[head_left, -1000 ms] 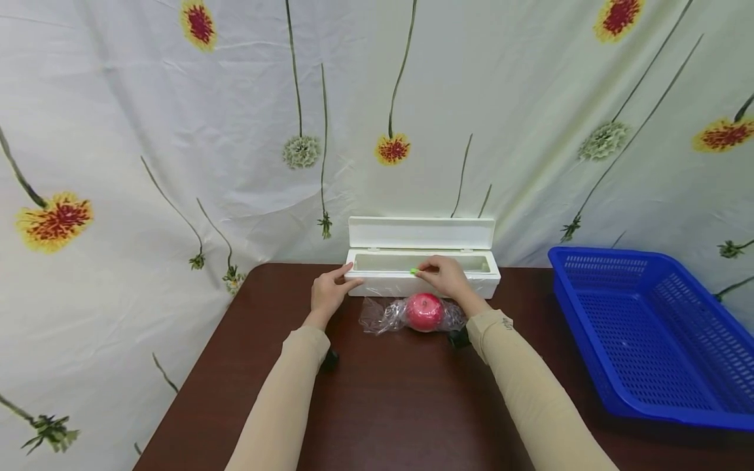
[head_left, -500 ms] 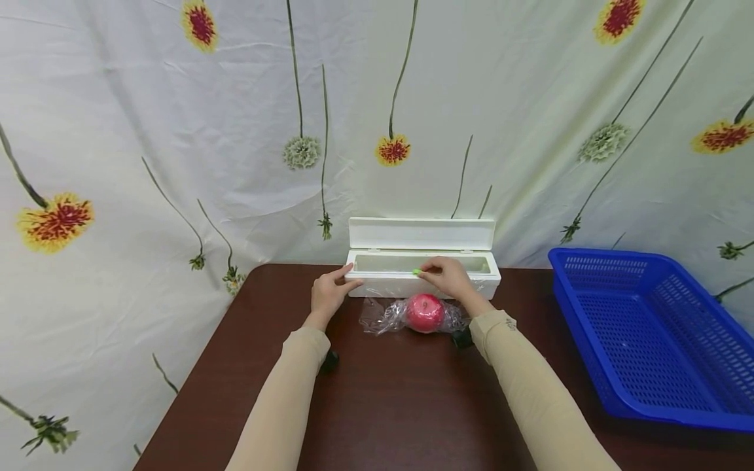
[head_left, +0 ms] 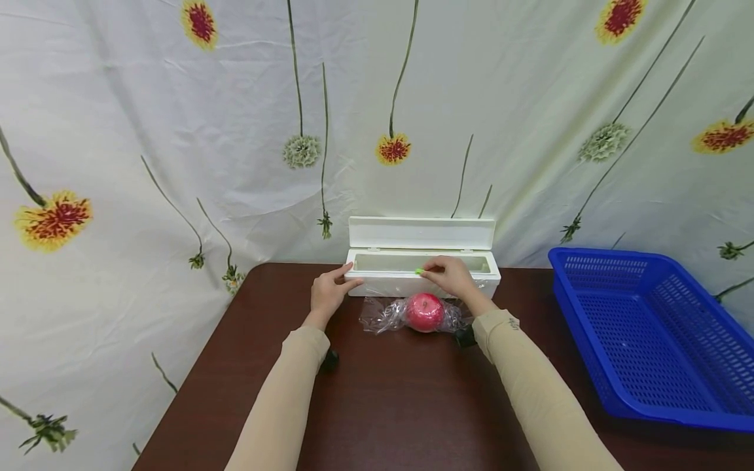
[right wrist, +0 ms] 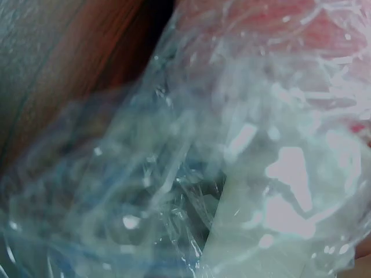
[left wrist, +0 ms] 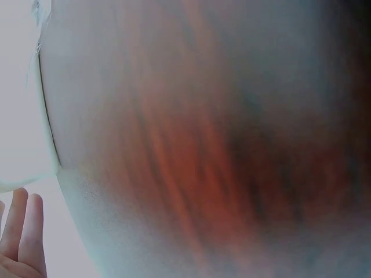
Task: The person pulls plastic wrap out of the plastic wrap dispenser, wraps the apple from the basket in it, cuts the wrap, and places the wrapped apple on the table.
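A long white cling film dispenser (head_left: 406,286) stands at the table's back, its hinged lid (head_left: 421,233) raised. My left hand (head_left: 330,294) grips its left end, index finger at the top edge and thumb on the front. My right hand (head_left: 450,277) pinches a small green slider (head_left: 419,271) on the front rim. Just before the dispenser lies a red apple (head_left: 425,313) in crumpled clear cling film (head_left: 383,316). That film (right wrist: 145,191) fills most of the right wrist view, with the apple's red showing at the top. In the left wrist view, fingers (left wrist: 29,231) show beside the white dispenser.
A blue perforated plastic basket (head_left: 648,333) stands on the right of the dark brown table (head_left: 394,405). Behind the table hangs a white flower-print curtain (head_left: 247,98), close to the raised lid.
My right hand has moved slightly to the right along the front rim, with the green slider. The left hand, the apple and the dispenser have stayed in place.
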Demonstrator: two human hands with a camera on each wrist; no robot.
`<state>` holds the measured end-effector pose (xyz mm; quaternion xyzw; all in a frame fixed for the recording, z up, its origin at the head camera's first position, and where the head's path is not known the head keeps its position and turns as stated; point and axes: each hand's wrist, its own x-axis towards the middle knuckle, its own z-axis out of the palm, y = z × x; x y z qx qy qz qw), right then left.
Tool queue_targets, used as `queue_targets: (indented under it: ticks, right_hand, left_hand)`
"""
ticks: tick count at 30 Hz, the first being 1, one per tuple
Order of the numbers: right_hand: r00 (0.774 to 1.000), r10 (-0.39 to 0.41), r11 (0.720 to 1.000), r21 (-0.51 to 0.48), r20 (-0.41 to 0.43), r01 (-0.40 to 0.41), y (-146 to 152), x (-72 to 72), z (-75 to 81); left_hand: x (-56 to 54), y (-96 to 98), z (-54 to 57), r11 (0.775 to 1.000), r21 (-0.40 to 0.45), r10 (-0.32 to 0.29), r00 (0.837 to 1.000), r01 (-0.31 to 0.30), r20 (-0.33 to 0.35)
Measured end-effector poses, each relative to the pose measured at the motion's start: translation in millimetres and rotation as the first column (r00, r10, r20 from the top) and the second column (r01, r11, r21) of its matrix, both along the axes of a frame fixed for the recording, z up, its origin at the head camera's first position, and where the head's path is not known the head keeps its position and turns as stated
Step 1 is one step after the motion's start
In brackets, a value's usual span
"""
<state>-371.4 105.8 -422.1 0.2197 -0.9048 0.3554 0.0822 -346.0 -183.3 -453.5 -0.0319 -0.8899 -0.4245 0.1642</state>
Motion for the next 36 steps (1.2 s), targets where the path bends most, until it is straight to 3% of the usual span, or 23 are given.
queue_targets:
  ticks: [36]
  right_hand:
    - [0.999, 0.005, 1.0, -0.022, 0.032, -0.005, 11, 0.0, -0.4]
  left_hand:
    - [-1.6, 0.0, -1.9, 1.0, 0.007, 0.009, 1.0, -0.009, -0.002]
